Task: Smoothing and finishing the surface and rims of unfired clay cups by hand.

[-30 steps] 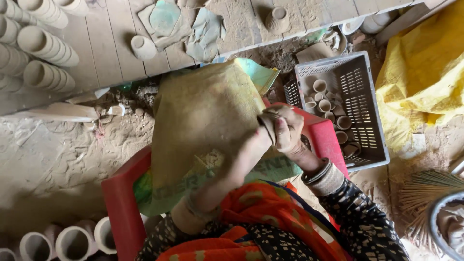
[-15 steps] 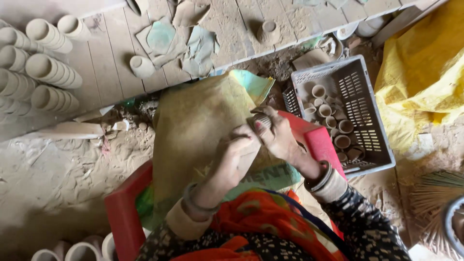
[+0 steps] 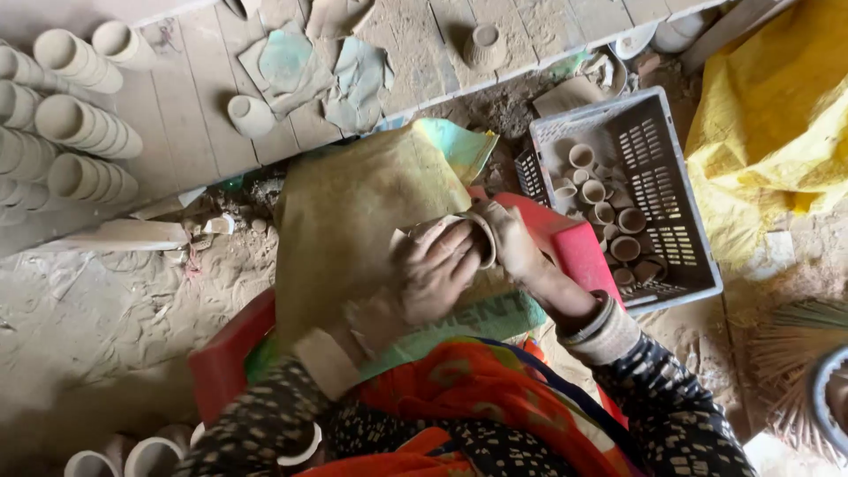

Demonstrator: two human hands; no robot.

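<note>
Dusty earthen floor [image 3: 97,327] all round, a pale plank platform [image 3: 185,97] across the top, everything powdered with dry clay. Biggest things first: a yellow sheet [image 3: 777,132] heaped at the right, then the red stand [image 3: 225,362] in front of the person, draped with a clay-smeared sack [image 3: 353,203]. Right of that, a grey crate [image 3: 680,238] with small cups lying loose in its near side. Up on the planks, stacked cups [image 3: 79,115] lie in rows at the left, torn paper scraps [image 3: 318,71] in the middle, and single cups stand near them.

Now the hands, meeting over the sack. The left hand [image 3: 433,274] lies flat-ish, fingers together and curved, pressed against the side of a small clay cup [image 3: 481,237]. The right hand [image 3: 512,243] comes in from the other side, fingers curled about the cup's far wall; whether the thumb sits inside the rim I cannot tell. So the cup sits between both palms, just above the sack, close beside the crate.

To my eye this is shaping or smoothing, and doing it well means light, even pressure: soft clay would dent under a hard fingertip. Best, I'd judge, to turn the cup against the left fingers, keep the rim round, and let the sack take any crumbs.
</note>
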